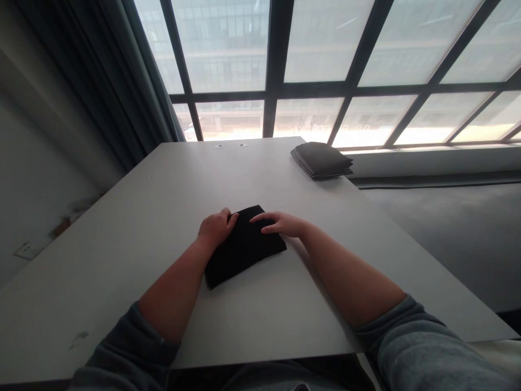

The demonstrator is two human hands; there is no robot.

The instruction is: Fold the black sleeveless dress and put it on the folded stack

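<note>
A flat black fabric-like piece [246,244] lies at a slant on the white table in front of me, its near right corner slightly raised. Whether it is folded or a pouch I cannot make out. My left hand [215,228] grips its upper left edge, thumb on top and the other fingers partly hidden. Over the upper right part, my right hand [280,224] reaches in with fingers stretched out and apart. Those fingertips are on or just above the black surface, and nothing is held in them.
On the white table [134,233], a stack of dark grey fabric-like pieces [323,160] sits at the far right edge, with stitched-looking sides. Two small round fittings show near the back edge. Beyond are large framed windows [313,54] and a dark curtain [134,81] at left.
</note>
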